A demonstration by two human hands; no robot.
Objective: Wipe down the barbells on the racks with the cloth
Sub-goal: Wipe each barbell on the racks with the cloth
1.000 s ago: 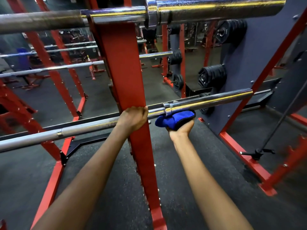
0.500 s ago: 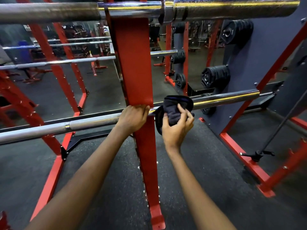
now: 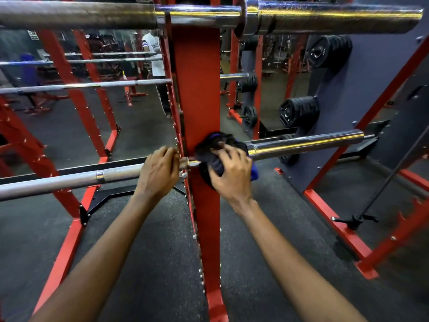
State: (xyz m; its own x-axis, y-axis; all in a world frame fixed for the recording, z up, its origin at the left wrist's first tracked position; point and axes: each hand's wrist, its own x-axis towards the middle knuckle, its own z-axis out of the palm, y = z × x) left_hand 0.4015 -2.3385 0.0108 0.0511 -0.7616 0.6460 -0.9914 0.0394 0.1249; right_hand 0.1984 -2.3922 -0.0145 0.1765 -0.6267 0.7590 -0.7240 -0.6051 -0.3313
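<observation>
A person's left hand [image 3: 160, 173] curls around the shaft of the lower barbell [image 3: 301, 145] just left of the red rack upright [image 3: 197, 89], with the fingers wrapped over the steel. Just right of the upright, the right hand [image 3: 232, 177] clutches a dark blue cloth [image 3: 216, 145] bunched around the bar beside its chrome sleeve. A second barbell [image 3: 325, 17] crosses the upright high above. Black weight plates [image 3: 299, 111] hang farther to the upright's right.
</observation>
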